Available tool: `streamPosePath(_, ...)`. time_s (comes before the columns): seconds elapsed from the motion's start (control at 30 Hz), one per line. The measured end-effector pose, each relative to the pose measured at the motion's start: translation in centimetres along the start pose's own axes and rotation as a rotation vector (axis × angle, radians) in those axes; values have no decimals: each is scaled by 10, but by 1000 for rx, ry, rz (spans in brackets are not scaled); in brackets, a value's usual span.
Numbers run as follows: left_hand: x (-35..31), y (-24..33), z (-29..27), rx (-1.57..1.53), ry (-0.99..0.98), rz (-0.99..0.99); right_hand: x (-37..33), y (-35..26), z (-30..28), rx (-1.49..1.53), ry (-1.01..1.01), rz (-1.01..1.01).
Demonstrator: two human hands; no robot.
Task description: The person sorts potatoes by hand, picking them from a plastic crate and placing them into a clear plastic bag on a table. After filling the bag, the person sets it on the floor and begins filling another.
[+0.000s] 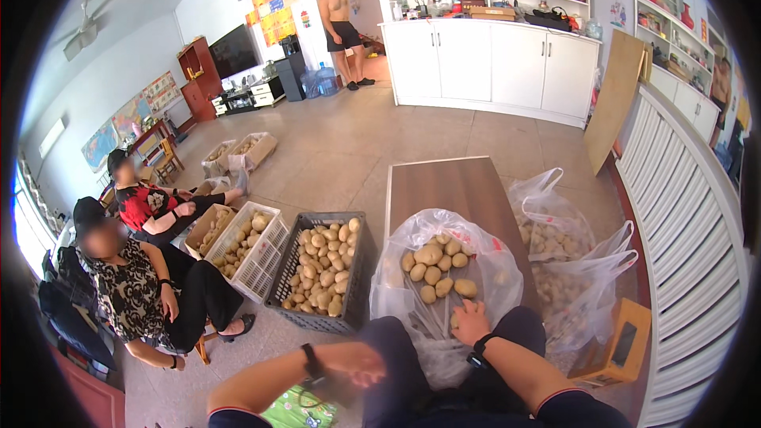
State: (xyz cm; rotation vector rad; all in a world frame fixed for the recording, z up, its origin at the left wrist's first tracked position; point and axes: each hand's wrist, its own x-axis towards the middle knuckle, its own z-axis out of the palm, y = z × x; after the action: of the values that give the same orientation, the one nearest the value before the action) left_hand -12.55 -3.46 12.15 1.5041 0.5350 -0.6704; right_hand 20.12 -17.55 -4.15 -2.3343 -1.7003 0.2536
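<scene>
In front of me a clear plastic bag (388, 285) lies spread and opened out on a brown wooden table. Several potatoes (429, 254) are heaped in its middle. At the near side of the heap, my right hand (473, 322) reaches into the bag, with its fingers closed over a potato (454, 322) that is mostly hidden. My left hand (357, 362) hangs low over my lap, left of the bag. Motion smears its fingers, and no object shows in it. Left of the bag, a dark grey crate (361, 269) is full of potatoes.
A white crate (276, 239) and cardboard boxes (258, 150) of potatoes stand leftward, beside two seated people (131, 285). Filled plastic bags (583, 289) and a wooden stool (622, 341) are right of the table (444, 182). A white railing (682, 214) borders the right.
</scene>
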Motion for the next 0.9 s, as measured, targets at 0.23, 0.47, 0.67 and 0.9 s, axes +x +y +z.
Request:
streamPosePath(0.23, 111, 68, -8, -75, -83, 335, -1, 5, 6, 21, 14, -37)
streamPosePath(0.47, 196, 90, 6, -988, 280, 576, 11, 13, 13, -230, -59, -278)
streamPosePath(0.67, 191, 47, -33, -1103, 566, 474, 4, 8, 13, -43, 49, -42)
streamPosePath(0.9, 117, 98, -84, -1051, 751, 686, 4, -45, -33, 325, 13, -166)
